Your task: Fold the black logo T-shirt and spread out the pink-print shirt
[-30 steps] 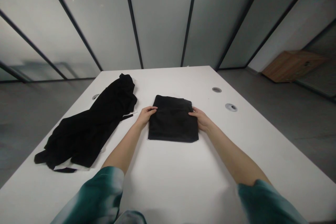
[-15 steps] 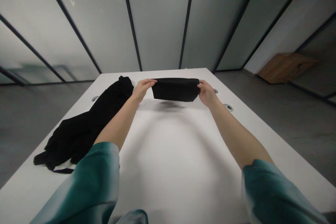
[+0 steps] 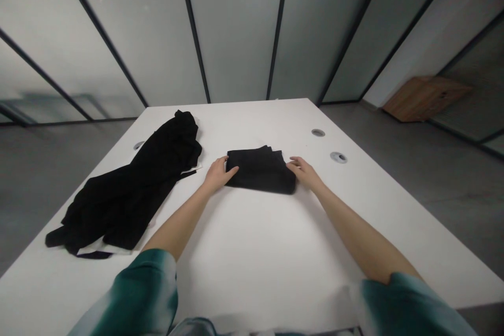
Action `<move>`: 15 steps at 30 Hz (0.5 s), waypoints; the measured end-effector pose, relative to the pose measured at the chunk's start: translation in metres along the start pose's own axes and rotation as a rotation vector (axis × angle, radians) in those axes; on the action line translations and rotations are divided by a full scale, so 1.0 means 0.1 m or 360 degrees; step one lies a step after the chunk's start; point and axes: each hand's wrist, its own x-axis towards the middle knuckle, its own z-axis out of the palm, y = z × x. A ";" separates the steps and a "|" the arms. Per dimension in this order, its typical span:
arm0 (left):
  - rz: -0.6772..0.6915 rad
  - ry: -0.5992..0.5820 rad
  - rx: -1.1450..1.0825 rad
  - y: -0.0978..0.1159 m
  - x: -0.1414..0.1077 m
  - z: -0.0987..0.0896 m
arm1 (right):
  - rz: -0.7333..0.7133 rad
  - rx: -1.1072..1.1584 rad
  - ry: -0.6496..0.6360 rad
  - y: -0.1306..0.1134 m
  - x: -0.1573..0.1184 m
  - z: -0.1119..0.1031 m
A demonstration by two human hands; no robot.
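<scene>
A folded black cloth (image 3: 258, 170) lies flat on the white table (image 3: 268, 241), its layers stepped along the far right edge. At its left end is my left hand (image 3: 219, 173), thumb apart from the fingers and resting on the cloth's edge. My right hand (image 3: 305, 172) is at the right end, fingers loosely spread and fingertips touching or just beside the cloth. Neither hand grips it.
A heap of black clothing (image 3: 137, 184) with bits of white showing covers the table's left side. Two round cable grommets (image 3: 318, 133) are set in the right side. Beyond the table stand frosted panels and a wooden cabinet (image 3: 425, 98).
The folded black cloth has come down from between my raised hands onto the table, nearer to me. Both hands have lowered with it and loosened their hold.
</scene>
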 end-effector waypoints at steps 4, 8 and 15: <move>-0.0126 0.0129 0.0136 0.09 0.18 0.13 | -0.0058 -0.0394 -0.0063 -0.19 0.05 0.10; -0.0215 0.0051 0.0129 0.10 0.24 0.16 | 0.0022 -0.0690 -0.0184 -0.24 -0.02 0.08; -0.0160 0.0055 -0.0366 0.13 0.28 0.09 | -0.0227 -0.0761 -0.0286 -0.52 0.12 -0.15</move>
